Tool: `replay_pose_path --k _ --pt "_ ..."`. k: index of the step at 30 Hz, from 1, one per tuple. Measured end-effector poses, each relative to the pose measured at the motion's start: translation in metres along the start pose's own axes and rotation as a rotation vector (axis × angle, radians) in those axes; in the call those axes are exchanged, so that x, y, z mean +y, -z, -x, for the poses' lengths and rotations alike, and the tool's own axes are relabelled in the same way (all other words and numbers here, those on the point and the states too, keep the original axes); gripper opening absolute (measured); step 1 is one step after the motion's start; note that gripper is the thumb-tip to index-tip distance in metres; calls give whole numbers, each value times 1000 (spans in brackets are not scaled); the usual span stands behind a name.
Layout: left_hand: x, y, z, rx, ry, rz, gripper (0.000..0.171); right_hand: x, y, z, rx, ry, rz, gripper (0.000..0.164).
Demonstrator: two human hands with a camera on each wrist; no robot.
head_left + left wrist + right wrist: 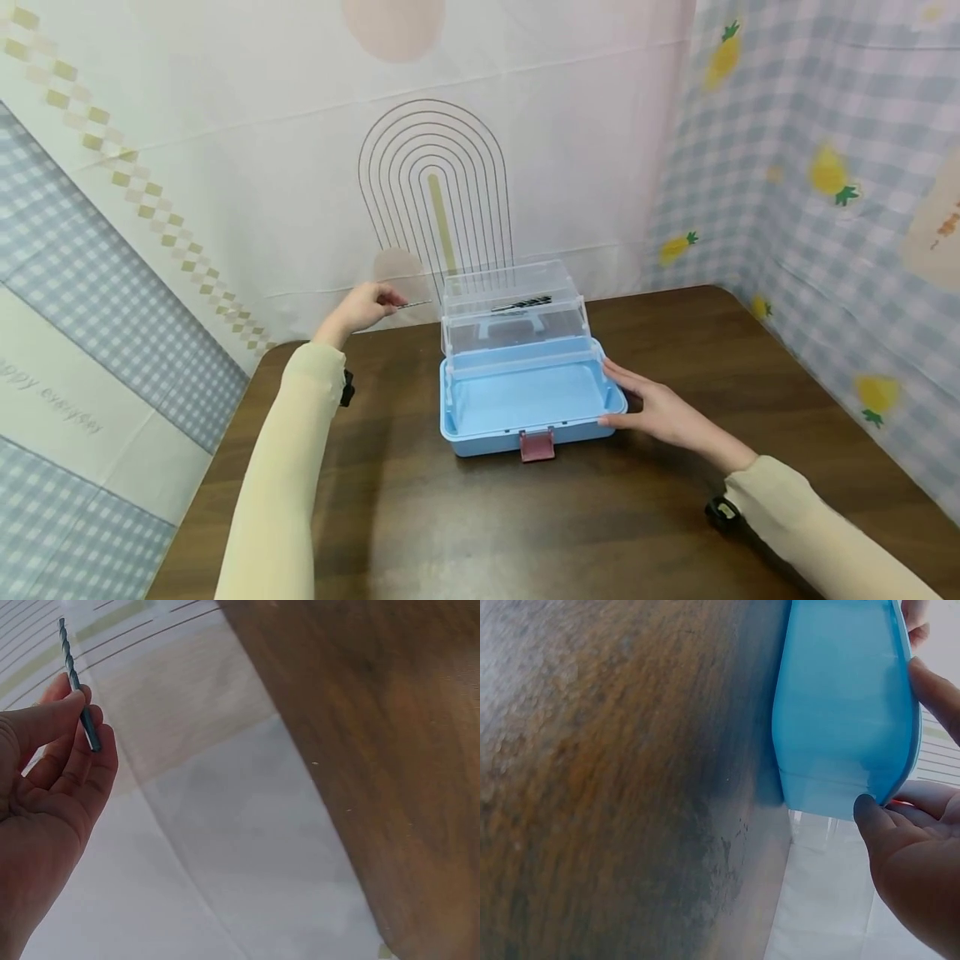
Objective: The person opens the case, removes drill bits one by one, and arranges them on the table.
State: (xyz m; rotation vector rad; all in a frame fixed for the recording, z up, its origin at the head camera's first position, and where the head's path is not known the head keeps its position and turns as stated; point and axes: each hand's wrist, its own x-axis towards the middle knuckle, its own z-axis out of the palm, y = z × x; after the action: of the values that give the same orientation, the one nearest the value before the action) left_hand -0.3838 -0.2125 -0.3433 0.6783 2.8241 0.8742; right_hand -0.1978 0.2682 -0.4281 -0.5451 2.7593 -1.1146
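My left hand (pixel 366 307) is raised left of the open blue storage box (pixel 528 398). Between its thumb and fingers it pinches a drill bit (pixel 71 664), whose spiral end sticks out past the fingertips and points toward the box. On the box's right end, my right hand (pixel 663 410) grips the wall, with the thumb at the front corner and the fingers farther back at the rim. Several dark drill bits (pixel 522 305) show in the clear raised part (pixel 513 333) at the back of the box.
A pink latch (pixel 537 446) hangs at the box's front. The box stands on a dark wooden table (pixel 487 517). Behind the table hangs a pale patterned cloth (pixel 300 192), and a checked cloth (pixel 750 200) with pineapples is on the right.
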Motion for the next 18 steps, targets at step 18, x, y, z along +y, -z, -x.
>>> replay_pose_path --k 18 --pt "-37 -38 10 -46 14 8 22 -1 1 3 0 -6 -19 94"
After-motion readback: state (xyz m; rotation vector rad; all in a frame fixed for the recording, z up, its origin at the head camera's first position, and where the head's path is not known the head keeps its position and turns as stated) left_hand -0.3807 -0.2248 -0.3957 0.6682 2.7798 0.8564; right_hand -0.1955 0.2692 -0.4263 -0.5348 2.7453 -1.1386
